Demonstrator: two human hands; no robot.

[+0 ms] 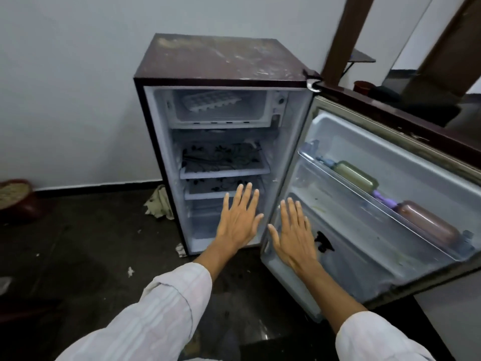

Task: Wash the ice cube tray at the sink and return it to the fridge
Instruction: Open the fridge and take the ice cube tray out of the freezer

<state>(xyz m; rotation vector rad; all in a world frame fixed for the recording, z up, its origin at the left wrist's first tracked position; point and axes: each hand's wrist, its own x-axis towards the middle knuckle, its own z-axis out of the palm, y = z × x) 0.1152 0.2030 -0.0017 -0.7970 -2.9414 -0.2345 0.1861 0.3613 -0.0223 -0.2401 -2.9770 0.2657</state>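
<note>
A small dark-red fridge (218,58) stands against the white wall with its door (369,194) swung wide open to the right. In the top freezer compartment a white ice cube tray (210,100) lies tilted. Both my hands are held out flat, palms down, in front of the fridge's lower part. My left hand (238,217) has its fingers spread and holds nothing. Beside it, my right hand (294,233) is spread too and empty, in front of the door's lower edge.
Two patterned shelves (223,162) sit in the fridge. The door rack (377,204) holds a greenish bottle (355,175) and a brown bottle (426,225). A crumpled cloth (158,201) lies on the dark floor left of the fridge. A red bowl (15,201) sits far left.
</note>
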